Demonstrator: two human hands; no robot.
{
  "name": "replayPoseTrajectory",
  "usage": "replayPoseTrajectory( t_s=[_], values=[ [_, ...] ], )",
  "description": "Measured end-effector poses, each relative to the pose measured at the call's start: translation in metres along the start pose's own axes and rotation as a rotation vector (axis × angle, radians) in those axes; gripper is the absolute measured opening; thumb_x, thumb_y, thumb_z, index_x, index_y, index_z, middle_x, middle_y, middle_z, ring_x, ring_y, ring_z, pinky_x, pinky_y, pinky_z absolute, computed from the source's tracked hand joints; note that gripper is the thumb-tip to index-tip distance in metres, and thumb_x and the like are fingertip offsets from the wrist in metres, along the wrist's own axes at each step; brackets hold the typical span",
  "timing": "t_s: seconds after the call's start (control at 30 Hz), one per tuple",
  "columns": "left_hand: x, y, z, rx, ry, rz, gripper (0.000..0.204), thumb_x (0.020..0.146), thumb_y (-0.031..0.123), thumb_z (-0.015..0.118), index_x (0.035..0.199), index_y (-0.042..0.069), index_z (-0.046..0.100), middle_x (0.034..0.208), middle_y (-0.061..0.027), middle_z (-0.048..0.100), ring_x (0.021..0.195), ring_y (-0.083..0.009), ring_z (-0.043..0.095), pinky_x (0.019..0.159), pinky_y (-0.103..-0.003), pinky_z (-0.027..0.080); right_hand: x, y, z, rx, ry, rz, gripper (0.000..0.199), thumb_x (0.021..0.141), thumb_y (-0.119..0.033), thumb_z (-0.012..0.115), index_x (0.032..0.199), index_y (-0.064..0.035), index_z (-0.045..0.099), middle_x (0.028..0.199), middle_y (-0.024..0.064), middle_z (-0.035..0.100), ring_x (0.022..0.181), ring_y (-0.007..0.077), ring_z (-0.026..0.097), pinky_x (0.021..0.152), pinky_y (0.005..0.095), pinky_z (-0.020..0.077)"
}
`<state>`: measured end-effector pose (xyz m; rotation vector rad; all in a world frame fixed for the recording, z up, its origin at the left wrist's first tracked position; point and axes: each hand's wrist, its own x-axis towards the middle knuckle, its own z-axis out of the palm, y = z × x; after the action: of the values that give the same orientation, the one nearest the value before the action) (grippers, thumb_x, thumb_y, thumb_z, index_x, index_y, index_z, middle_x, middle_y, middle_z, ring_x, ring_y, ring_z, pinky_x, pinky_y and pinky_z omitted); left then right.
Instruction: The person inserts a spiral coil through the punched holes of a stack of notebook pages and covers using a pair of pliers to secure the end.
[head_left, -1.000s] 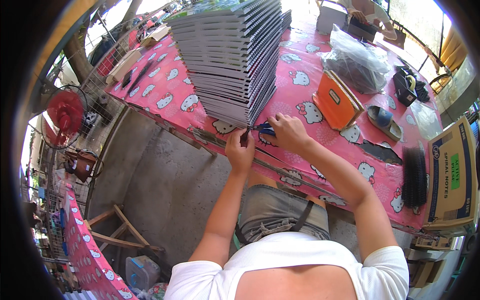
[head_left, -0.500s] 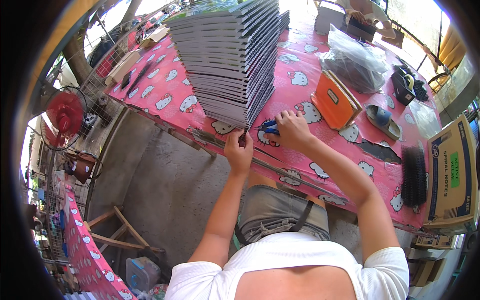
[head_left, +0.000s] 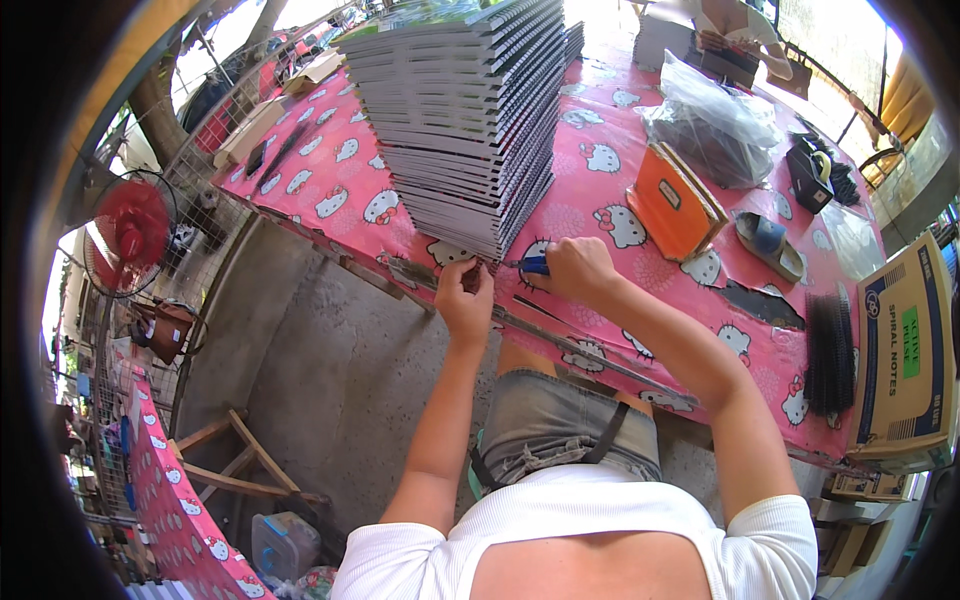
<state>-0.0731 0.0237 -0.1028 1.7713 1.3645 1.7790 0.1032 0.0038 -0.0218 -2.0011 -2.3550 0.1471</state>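
A tall stack of spiral notebooks (head_left: pixel 450 130) stands at the table's near edge, its dark wire bindings facing right. At the stack's lowest near corner my left hand (head_left: pixel 465 298) is closed in a pinch, its fingertips at the end of a binding; what exactly they grip is too small to make out. Just to the right my right hand (head_left: pixel 582 268) wraps round blue-handled pliers (head_left: pixel 535 265). Their tip points left and reaches close to the left fingertips; whether it touches the wire cannot be seen.
On the pink patterned table (head_left: pixel 625 290) stand an orange folder-like item (head_left: pixel 672 205), a plastic bag (head_left: pixel 710 125), a slipper (head_left: pixel 768 243), a tape dispenser (head_left: pixel 808 172) and black spiral coils (head_left: pixel 830 355). A cardboard box (head_left: pixel 903 355) sits at right. Another person (head_left: pixel 735 40) works across the table.
My right hand has turned and closed more round the pliers, bringing their tip left toward my left fingertips. My left hand has shifted slightly at the stack's corner.
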Motion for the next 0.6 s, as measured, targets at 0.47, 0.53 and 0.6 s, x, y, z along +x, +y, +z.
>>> replayPoseTrajectory(
  t_s=[0.47, 0.53, 0.6],
  values=[
    [0.009, 0.003, -0.002, 0.170, -0.238, 0.064, 0.018, 0.068, 0.004, 0.071, 0.079, 0.003, 0.056, 0.074, -0.0118, 0.060, 0.062, -0.0309, 0.058, 0.061, -0.041, 0.048, 0.012, 0.000, 0.000, -0.037, 0.071, -0.029, 0.057, 0.075, -0.059, 0.064, 0.089, -0.0037, 0.068, 0.086, 0.0135, 0.067, 0.084, 0.0288, 0.067, 0.077, 0.0430, 0.0518],
    [0.012, 0.001, 0.000, 0.161, -0.269, 0.041, 0.018, 0.067, 0.004, 0.071, 0.077, 0.003, 0.055, 0.072, -0.0122, 0.059, 0.063, -0.0322, 0.057, 0.061, -0.042, 0.047, 0.008, -0.004, -0.005, -0.013, -0.005, -0.031, 0.051, 0.074, -0.057, 0.065, 0.079, -0.0063, 0.070, 0.075, 0.0126, 0.067, 0.071, 0.0286, 0.068, 0.065, 0.0387, 0.0537],
    [0.012, -0.002, -0.004, 0.207, -0.307, -0.024, 0.018, 0.066, 0.004, 0.070, 0.073, 0.004, 0.053, 0.070, -0.0122, 0.058, 0.066, -0.0312, 0.058, 0.061, -0.042, 0.046, -0.004, 0.003, -0.010, 0.013, -0.005, 0.024, 0.052, 0.075, -0.058, 0.064, 0.077, -0.0067, 0.071, 0.074, 0.0127, 0.068, 0.071, 0.0290, 0.068, 0.066, 0.0397, 0.0534]
  ],
)
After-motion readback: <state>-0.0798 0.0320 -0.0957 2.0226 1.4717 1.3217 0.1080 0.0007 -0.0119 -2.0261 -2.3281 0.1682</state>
